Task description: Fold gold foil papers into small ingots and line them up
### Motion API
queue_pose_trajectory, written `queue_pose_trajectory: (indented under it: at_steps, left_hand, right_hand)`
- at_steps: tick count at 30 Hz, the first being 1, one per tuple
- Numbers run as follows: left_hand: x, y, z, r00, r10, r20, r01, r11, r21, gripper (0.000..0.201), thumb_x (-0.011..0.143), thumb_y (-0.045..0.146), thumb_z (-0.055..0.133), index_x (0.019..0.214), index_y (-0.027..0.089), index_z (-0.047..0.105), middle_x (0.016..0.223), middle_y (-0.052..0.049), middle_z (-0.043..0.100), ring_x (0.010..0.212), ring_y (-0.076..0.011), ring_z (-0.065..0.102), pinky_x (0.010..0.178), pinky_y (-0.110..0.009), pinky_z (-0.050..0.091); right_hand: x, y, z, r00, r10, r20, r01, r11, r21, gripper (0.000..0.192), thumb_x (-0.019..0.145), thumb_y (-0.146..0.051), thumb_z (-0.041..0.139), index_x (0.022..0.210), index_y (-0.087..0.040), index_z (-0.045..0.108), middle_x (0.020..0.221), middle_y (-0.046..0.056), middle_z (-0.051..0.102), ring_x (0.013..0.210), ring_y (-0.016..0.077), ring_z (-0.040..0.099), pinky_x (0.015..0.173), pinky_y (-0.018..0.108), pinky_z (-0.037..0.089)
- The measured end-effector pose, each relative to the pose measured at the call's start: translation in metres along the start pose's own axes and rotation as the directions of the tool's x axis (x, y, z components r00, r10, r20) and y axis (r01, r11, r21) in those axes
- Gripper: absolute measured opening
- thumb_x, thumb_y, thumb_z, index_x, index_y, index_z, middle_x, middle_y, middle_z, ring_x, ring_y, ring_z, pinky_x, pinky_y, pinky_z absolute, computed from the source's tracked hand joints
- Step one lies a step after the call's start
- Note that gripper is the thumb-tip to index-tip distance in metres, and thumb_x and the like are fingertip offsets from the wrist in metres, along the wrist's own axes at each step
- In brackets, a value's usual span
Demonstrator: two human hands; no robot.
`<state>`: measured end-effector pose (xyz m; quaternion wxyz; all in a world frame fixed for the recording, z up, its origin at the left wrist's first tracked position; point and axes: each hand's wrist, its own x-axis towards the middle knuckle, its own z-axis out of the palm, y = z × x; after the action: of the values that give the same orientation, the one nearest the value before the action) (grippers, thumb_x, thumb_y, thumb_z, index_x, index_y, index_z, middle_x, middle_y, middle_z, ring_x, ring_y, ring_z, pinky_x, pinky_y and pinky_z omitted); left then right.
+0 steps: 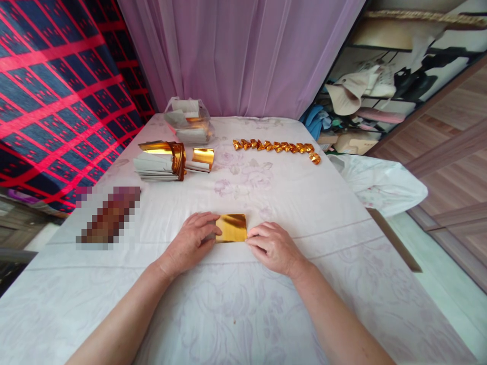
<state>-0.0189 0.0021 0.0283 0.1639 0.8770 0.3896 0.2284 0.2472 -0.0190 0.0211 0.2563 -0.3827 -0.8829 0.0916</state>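
A small gold foil sheet [232, 227] lies flat on the white floral tablecloth [243, 304] in front of me. My left hand [190, 242] presses its left edge, fingers bent over the foil. My right hand [272, 246] pinches the sheet's right edge with the fingertips. Both hands rest on the cloth with the foil between them.
A stack of gold and white papers [162, 161] lies at the back left, with a smaller gold piece [203, 158] beside it. A clear plastic bag of papers [188, 121] stands behind them. A row of several folded gold pieces [276, 147] runs along the back right. A pixelated patch [108, 217] sits on the left.
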Motion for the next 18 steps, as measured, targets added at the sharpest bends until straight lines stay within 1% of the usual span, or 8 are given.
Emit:
queue_pose_trajectory:
  at_steps: [2,3,6,8,11,18]
  left_hand:
    - [0.001,0.010,0.000,0.999,0.028,-0.021,-0.027,0.998,0.052,0.016,0.090,0.018,0.056,0.094,0.025,0.070,0.112,-0.005,0.068,0.105,-0.0226,0.061,0.095,-0.043,0.043]
    - [0.002,0.014,0.001,1.000,0.022,-0.017,-0.020,0.996,0.086,0.014,0.090,0.022,0.058,0.096,0.025,0.071,0.104,-0.004,0.070,0.098,-0.0216,0.061,0.091,-0.042,0.043]
    - [0.002,0.021,0.004,0.999,-0.001,0.038,-0.006,0.980,0.197,0.013,0.090,0.032,0.063,0.097,0.025,0.072,0.092,-0.003,0.071,0.088,-0.0220,0.062,0.084,-0.041,0.042]
    - [0.002,0.021,0.005,0.998,-0.025,0.065,0.009,0.971,0.237,0.016,0.090,0.036,0.064,0.098,0.025,0.072,0.091,-0.003,0.071,0.087,-0.0221,0.062,0.083,-0.041,0.041]
    - [0.001,0.018,0.006,0.996,-0.051,0.067,0.034,0.969,0.243,0.018,0.091,0.038,0.062,0.099,0.026,0.072,0.093,-0.002,0.072,0.088,-0.0218,0.063,0.082,-0.040,0.040]
    - [0.003,0.017,0.007,0.996,-0.067,0.057,0.050,0.965,0.259,0.014,0.092,0.034,0.061,0.095,0.025,0.072,0.092,-0.002,0.073,0.086,-0.0209,0.063,0.080,-0.039,0.040]
  right_hand:
    - [0.001,0.000,0.001,1.000,0.009,-0.007,-0.009,1.000,-0.005,0.016,0.087,-0.013,0.060,0.080,-0.022,0.071,0.085,0.001,0.069,0.080,0.0159,0.058,0.077,0.032,0.042]
    - [0.001,-0.001,0.002,1.000,0.016,-0.008,-0.016,1.000,-0.010,0.016,0.086,-0.013,0.060,0.079,-0.022,0.070,0.084,0.001,0.068,0.080,0.0158,0.058,0.077,0.032,0.042]
    - [0.002,-0.001,0.004,0.999,0.048,-0.001,-0.048,0.998,-0.033,0.011,0.085,-0.014,0.063,0.080,-0.022,0.069,0.083,0.001,0.067,0.080,0.0168,0.058,0.077,0.032,0.042]
    - [0.002,-0.002,0.006,0.997,0.071,0.011,-0.070,0.996,-0.047,0.008,0.084,-0.016,0.065,0.087,-0.021,0.070,0.085,0.002,0.067,0.083,0.0182,0.058,0.077,0.033,0.043]
    - [0.002,-0.001,0.008,0.996,0.092,0.013,-0.091,0.995,-0.049,0.014,0.084,-0.019,0.066,0.097,-0.022,0.070,0.089,0.004,0.067,0.085,0.0194,0.059,0.078,0.034,0.044]
    - [0.003,-0.001,0.012,0.994,0.109,-0.004,-0.109,0.993,-0.041,0.011,0.085,-0.019,0.067,0.095,-0.023,0.072,0.087,0.003,0.067,0.084,0.0189,0.059,0.076,0.034,0.044]
